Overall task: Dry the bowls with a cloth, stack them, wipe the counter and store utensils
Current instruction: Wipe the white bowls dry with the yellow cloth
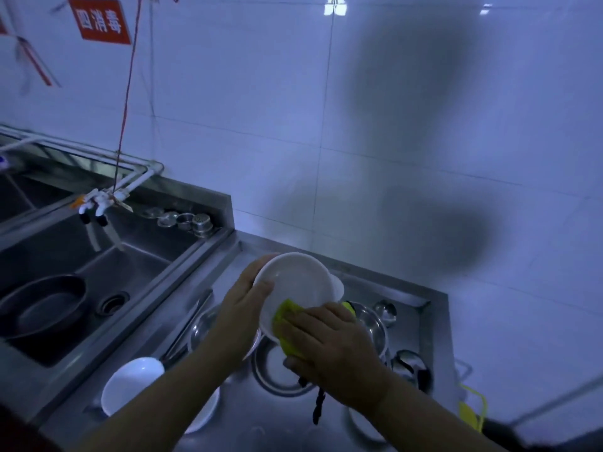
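Head view: left hand (243,300) grips white bowl (295,285) by left rim, thumb over edge, bowl raised above tabletop (414,298), cavity tilted toward camera. Right hand (329,347) presses yellow-green cloth (285,313) against bowl's lower inner wall, fingers curled around cloth. Cloth lies at bowl's near-right edge; unwiped interior lies up and left of right hand. Likely next: sweep cloth that way. Count: white bowls three visible, one held, one at (132,384) resting on another; steel bowls about three, partly hidden; one black pan (42,308) in sink (140,256).

White bowl (295,282); yellow-green cloth (287,316); red sign (99,21) (white lettering)
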Available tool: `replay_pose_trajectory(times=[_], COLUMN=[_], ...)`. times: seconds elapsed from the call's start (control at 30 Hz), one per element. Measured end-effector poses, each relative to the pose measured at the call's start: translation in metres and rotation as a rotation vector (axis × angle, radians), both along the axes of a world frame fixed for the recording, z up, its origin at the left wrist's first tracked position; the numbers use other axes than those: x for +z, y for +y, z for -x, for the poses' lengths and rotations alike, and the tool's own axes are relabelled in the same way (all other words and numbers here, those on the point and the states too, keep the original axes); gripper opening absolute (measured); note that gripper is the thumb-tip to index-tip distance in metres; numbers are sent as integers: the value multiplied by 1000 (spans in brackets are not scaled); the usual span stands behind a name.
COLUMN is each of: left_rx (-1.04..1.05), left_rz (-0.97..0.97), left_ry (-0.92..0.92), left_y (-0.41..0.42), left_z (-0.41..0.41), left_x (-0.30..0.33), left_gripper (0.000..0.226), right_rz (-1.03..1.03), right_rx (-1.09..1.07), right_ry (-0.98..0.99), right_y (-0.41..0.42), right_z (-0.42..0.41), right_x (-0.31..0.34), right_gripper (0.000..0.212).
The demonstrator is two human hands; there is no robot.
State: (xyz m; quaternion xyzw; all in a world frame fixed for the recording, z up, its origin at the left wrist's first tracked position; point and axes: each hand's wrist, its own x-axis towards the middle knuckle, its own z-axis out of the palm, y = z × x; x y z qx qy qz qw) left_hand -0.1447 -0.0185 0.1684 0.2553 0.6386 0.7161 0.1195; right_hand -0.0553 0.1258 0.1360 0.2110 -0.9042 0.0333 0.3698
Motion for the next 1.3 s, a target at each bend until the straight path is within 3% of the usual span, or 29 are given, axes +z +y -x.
replay_pose_trajectory(times=[0.17, 0.23, 0.33, 0.43, 0.5, 0.63, 0.77, 0.9, 1.07, 1.17, 1.3], left_rx=[-95, -115, -106, -81, -65, -37, -130, -304, -412, -561, -655], left_rz=[90, 143, 200, 161, 150, 62, 89, 187, 217, 366, 391], left_ry=[-36, -41, -13, -22, -18, -120, -88, -98, -119, -73, -47], left_y=[1, 4, 9, 5, 2, -3, -17, -29, -40, -45, -58], left_z=[-12, -14, -21, -29, -29, -23, -10, -2, 5, 10, 14], left_x=[-5, -2, 1, -1, 0, 10, 23, 32, 55, 75, 90], left_gripper=[33, 34, 34, 30, 27, 32, 26, 37, 45, 49, 40], right_rz=[-86, -31, 114, 230, 196, 101, -76, -296, -538, -689, -613], right_rx=[57, -29, -217, -239, -230, -196, -112, 22, 166, 191, 114], right_ry=[-91, -129, -211, -420, -487, -436, -337, -249, -179, -131, -54], right_y=[30, 26, 9, -10, -22, -38, -37, -10, 10, 5, -12], right_z=[-17, -20, -23, -24, -26, -35, -43, -45, -31, -24, -24], right_x=[7, 11, 19, 25, 26, 39, 36, 39, 76, 101, 105], right_gripper=[38, 36, 50, 55, 63, 72, 53, 29, 22, 26, 26])
